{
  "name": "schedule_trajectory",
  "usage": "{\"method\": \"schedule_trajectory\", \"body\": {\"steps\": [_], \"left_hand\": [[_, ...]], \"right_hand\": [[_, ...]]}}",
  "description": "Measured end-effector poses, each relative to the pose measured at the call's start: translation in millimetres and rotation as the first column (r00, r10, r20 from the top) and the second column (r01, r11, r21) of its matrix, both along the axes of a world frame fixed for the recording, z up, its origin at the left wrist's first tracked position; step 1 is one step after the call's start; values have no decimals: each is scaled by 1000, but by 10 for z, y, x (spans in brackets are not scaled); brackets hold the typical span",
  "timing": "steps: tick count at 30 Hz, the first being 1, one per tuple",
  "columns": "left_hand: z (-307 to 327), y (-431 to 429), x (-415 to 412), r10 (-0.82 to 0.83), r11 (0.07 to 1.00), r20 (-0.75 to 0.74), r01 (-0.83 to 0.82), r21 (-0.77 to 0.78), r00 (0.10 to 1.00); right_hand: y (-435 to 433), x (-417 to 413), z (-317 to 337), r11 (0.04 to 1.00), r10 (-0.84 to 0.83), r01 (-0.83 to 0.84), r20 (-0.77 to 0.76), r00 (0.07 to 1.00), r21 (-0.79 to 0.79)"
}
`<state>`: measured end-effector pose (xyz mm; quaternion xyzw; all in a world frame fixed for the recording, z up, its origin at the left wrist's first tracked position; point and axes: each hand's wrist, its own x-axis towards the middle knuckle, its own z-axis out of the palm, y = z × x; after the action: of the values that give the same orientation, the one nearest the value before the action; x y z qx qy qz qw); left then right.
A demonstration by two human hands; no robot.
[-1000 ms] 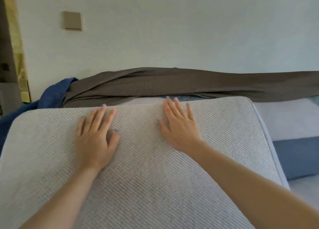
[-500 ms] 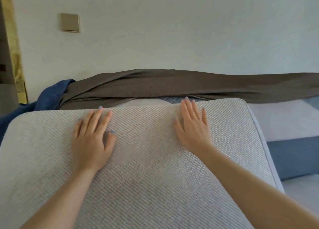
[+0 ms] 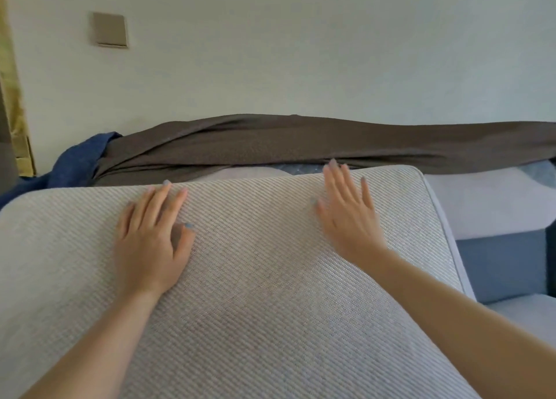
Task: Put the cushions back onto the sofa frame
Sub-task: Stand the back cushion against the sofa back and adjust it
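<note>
A large light grey ribbed cushion (image 3: 255,293) fills the lower part of the view, its far edge close to the sofa back. My left hand (image 3: 150,242) lies flat on it left of centre, fingers straight and pressing. Near the cushion's far right corner, my right hand (image 3: 349,218) also has straight fingers against the fabric, its fingertips at the far edge. Beyond the cushion runs the sofa back, draped with a brown cloth (image 3: 301,143). A second pale cushion (image 3: 487,200) sits to the right over the blue sofa frame (image 3: 499,269).
A dark blue cloth (image 3: 78,164) hangs over the sofa's left end. The white wall (image 3: 301,53) stands directly behind, with a beige switch plate (image 3: 109,30). A yellowish curtain (image 3: 12,98) hangs at the far left edge.
My right hand has slid to the right along the cushion's far edge. The left hand has stayed in place, and the cushion's right corner has shifted slightly left in view.
</note>
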<state>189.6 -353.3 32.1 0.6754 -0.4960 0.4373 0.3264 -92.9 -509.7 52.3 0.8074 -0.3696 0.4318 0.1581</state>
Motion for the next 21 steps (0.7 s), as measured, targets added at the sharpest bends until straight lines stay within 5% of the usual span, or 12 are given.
{"method": "schedule_trajectory", "body": {"steps": [2, 5, 9, 12, 16, 19, 21], "left_hand": [[-4, -5, 0, 0, 1000, 3, 0, 8, 1000], [-16, 5, -15, 6, 1000, 4, -6, 12, 1000], [-7, 10, -12, 4, 1000, 2, -4, 3, 1000], [-14, 2, -11, 3, 1000, -1, -3, 3, 1000], [-12, 5, -19, -2, 1000, -4, 2, -9, 1000], [-15, 4, -27, -4, 1000, -9, 4, 7, 1000], [-9, 7, -27, -10, 1000, -21, 10, 4, 1000]], "right_hand": [[-51, -85, 49, 1000, 0, 2, 101, 995, -14], [-188, -114, -44, 999, -25, 27, -67, 997, 37], [-116, -150, 2, 999, -49, 45, 150, 987, 29], [-121, -142, -167, 998, -37, 41, -60, 998, 57], [-188, -217, -37, 998, -68, 64, 168, 983, 25], [-298, -250, -54, 992, -91, 88, 24, 996, 89], [-365, -304, 46, 989, -129, 122, 67, 989, 88]]}}
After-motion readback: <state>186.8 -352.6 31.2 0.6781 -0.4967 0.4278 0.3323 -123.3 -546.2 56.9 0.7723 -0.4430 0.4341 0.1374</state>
